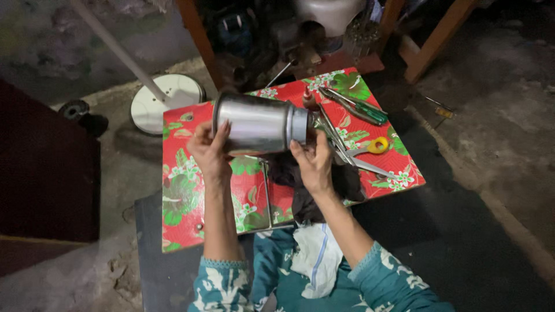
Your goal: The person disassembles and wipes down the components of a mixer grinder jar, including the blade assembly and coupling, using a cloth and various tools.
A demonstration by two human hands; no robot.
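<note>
A shiny metal canister (260, 122) lies on its side in the air above a low board covered in red floral oilcloth (185, 190). My left hand (211, 151) grips its wide end at the left. My right hand (313, 164) holds the narrower stepped end at the right. A dark cloth (341, 179) lies on the board just under my right hand.
Scissors with a yellow handle (370, 149), a green-handled screwdriver (361, 108) and a thin metal rod (266, 193) lie on the board. A white round stand base (165, 101) sits behind it at the left. Wooden legs (430, 43) stand at the back. A white rag (315, 257) rests on my lap.
</note>
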